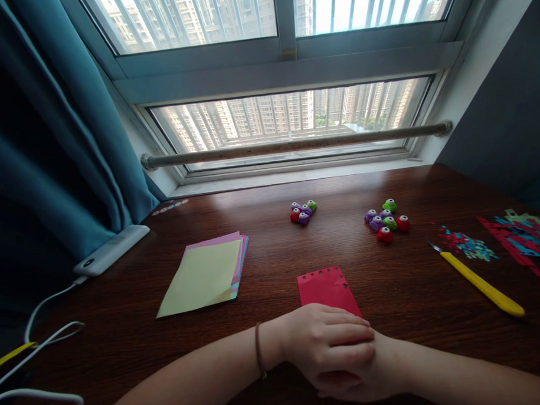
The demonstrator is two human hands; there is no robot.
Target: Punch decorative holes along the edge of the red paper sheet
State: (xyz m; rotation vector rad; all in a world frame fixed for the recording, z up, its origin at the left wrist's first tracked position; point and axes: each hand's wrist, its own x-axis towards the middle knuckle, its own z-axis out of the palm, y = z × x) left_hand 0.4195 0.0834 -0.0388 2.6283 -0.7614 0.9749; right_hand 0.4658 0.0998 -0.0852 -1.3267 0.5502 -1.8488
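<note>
My left hand (330, 342) lies across my right hand (382, 364), its fingers together and bent over it. Most of my right hand's fingers are hidden underneath; what shows of them looks curled. I cannot make out whether something is held below. Just beyond them is a red sheet of paper (326, 286), with small punched holes along its far edge and one near its right side. Its near part is covered by my hands.
A stack of coloured paper (205, 270) lies left. Small eye-topped pieces form one cluster (303, 213) mid-table and another (386, 220) farther right. At right are a yellow-handled craft knife (483, 283), paper confetti (469, 244) and paper strips (523, 238). A white device (114, 249) trails a cable.
</note>
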